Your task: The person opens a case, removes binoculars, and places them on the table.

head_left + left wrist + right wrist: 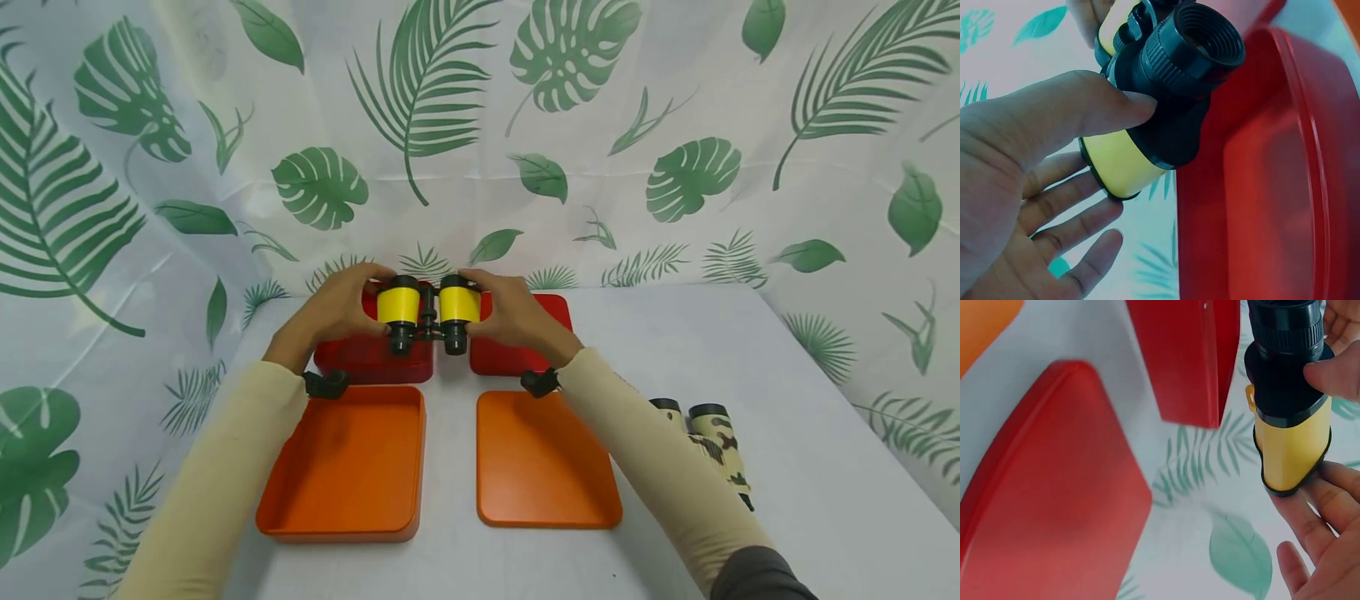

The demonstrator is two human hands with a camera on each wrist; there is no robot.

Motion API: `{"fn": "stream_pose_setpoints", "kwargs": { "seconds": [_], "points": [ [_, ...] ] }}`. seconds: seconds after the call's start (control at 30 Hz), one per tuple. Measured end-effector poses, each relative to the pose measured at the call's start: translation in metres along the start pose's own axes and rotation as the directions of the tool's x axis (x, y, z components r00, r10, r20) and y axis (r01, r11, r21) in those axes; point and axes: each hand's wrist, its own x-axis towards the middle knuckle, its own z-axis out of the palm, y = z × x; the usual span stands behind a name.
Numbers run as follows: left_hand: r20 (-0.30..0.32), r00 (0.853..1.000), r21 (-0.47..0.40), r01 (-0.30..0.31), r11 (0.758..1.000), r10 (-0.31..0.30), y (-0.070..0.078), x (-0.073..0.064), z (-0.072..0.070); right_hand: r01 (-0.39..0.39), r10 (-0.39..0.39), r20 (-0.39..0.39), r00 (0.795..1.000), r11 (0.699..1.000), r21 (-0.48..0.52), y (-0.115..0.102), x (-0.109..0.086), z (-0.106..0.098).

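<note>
Yellow and black binoculars [459,304] are held up between both hands, above the red box and red lid at the back of the table. My left hand [345,304] grips the left barrel, thumb on the black eyepiece end and fingertips at the wide end, as the left wrist view shows. On the other barrel, my right hand [510,310] does the same, its thumb pressing the black body in the right wrist view. Below the left hand lies the open red box [1329,187]. The flat red lid [1066,494] lies below the right hand.
An open orange box [345,467] stands at the front left, with a flat orange lid [547,467] to its right. Camouflage binoculars [716,442] lie on the table beyond the right forearm. Leaf-printed cloth [450,125] hangs behind the white table [675,333].
</note>
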Motion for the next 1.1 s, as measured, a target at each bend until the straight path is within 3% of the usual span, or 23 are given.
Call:
{"fn": "stream_pose_setpoints", "kwargs": {
  "seconds": [0.3, 0.73, 1.1],
  "points": [
    [0.012, 0.998, -0.016, -0.057, 0.998, 0.057, 0.029, 0.014, 0.026, 0.016, -0.016, -0.005, 1.0, 1.0, 0.0, 0.029, -0.028, -0.026],
    [0.017, 0.986, 0.026, -0.167, 0.986, 0.166, 0.068, 0.046, 0.063, -0.091, 0.091, -0.008, 0.996, 0.995, -0.034, 0.068, -0.064, -0.061],
    [0.052, 0.978, -0.006, -0.202, 0.979, 0.202, 0.104, 0.072, 0.094, -0.116, 0.115, -0.017, 0.993, 0.992, -0.052, 0.1, -0.095, -0.09]
  ]
}}
